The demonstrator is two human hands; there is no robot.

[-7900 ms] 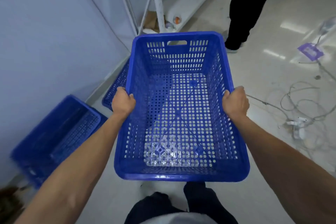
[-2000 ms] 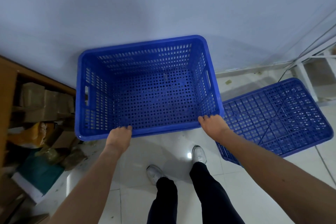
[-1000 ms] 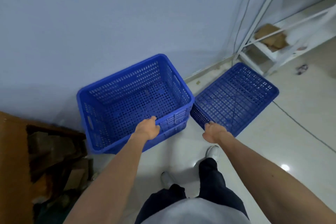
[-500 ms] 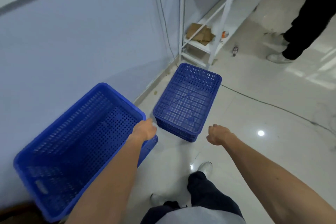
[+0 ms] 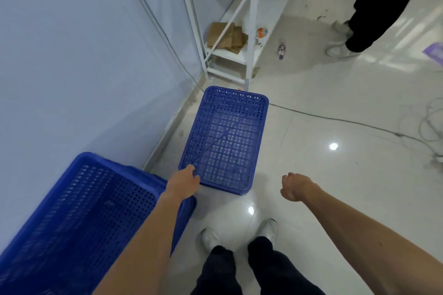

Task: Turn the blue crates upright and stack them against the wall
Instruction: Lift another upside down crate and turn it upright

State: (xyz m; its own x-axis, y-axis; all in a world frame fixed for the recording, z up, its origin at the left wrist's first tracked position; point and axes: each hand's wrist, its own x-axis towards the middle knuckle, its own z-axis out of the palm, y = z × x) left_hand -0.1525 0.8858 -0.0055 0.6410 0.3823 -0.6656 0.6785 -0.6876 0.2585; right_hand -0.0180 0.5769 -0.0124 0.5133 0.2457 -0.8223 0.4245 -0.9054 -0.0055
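Note:
An upright blue crate (image 5: 79,211) stands at the lower left against the wall (image 5: 72,67), its open top facing up. A second blue crate (image 5: 225,141) lies upside down on the floor ahead, its gridded bottom showing. My left hand (image 5: 183,183) reaches over the upright crate's corner, and its fingers touch the near left corner of the overturned crate. My right hand (image 5: 293,187) hangs in the air to the right of that crate, fingers curled, with nothing in it.
A white metal rack (image 5: 249,31) with cardboard pieces (image 5: 226,37) stands just beyond the overturned crate. A cable (image 5: 347,122) crosses the glossy floor to the right. Another person's legs (image 5: 366,7) are at the top right. A small bottle (image 5: 281,51) lies near the rack.
My left hand has left the upright crate's rim and reached the overturned crate's near corner. I have turned further right and stepped closer, so that crate looks nearer.

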